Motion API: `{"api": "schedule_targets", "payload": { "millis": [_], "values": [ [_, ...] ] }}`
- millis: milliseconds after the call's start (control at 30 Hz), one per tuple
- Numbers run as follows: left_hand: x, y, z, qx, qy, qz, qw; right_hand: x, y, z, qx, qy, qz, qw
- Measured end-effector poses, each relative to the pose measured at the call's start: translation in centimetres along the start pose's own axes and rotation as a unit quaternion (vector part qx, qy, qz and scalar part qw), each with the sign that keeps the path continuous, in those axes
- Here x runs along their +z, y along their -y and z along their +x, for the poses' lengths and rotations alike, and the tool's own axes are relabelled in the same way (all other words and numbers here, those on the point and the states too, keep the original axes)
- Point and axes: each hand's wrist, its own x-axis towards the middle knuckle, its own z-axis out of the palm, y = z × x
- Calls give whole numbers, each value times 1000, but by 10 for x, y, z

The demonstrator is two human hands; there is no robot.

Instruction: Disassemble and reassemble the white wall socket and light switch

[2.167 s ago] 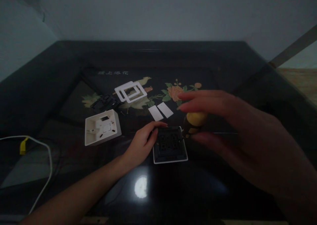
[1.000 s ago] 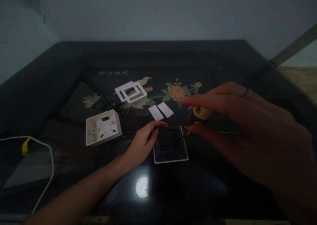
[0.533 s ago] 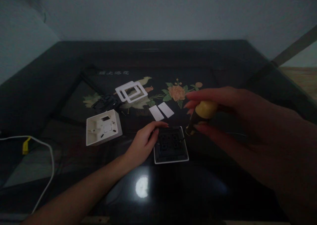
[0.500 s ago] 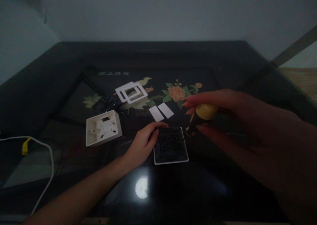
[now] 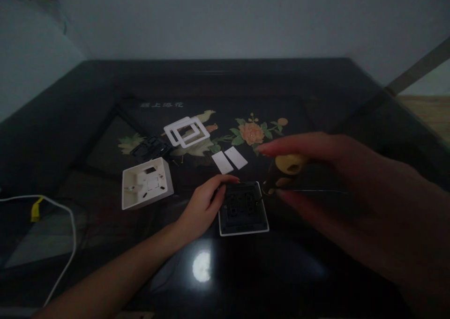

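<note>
My left hand (image 5: 202, 205) grips the upper left edge of a square wall switch panel (image 5: 243, 216), black inside with a white rim, on the dark table. In my right hand (image 5: 337, 183) is a screwdriver (image 5: 286, 169) with a yellow and black handle, held between thumb and fingers. Its tip points left and down at the panel's right side, near a screw spot. Dim light hides whether the tip sits in a screw. Just beyond the panel lie two white rectangular switch covers (image 5: 229, 159).
A white open mounting box (image 5: 162, 183) stands left of my left hand. Behind it lie a black switch part (image 5: 150, 146) and two overlapping white frames (image 5: 204, 134). A white cable (image 5: 74, 234) with a yellow tag (image 5: 35, 210) runs along the left. A wall (image 5: 218, 19) bounds the table's back.
My right hand has shifted slightly, its index finger lifting away from the screwdriver handle, which has turned a little. My left hand and the panel are nearly unchanged.
</note>
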Motion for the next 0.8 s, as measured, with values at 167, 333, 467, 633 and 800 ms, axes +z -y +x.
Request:
{"api": "schedule_targets", "payload": {
  "millis": [167, 333, 467, 633, 800],
  "values": [
    [0, 1, 0, 1, 0, 2, 1000, 7, -1, -1, -8, -93, -59, 994],
    [-1, -1, -1, 0, 3, 2, 1000, 2, -3, 1, 3, -46, -32, 998],
    [0, -2, -1, -9, 8, -4, 1000, -2, -4, 1, -6, -6, -20, 1000],
    [-1, -2, 0, -7, 9, 0, 1000, 4, -2, 0, 0, -75, -63, 995],
    [-1, -2, 0, -1, 3, -2, 1000, -1, -4, -3, 6, -38, -40, 998]
  ]
}}
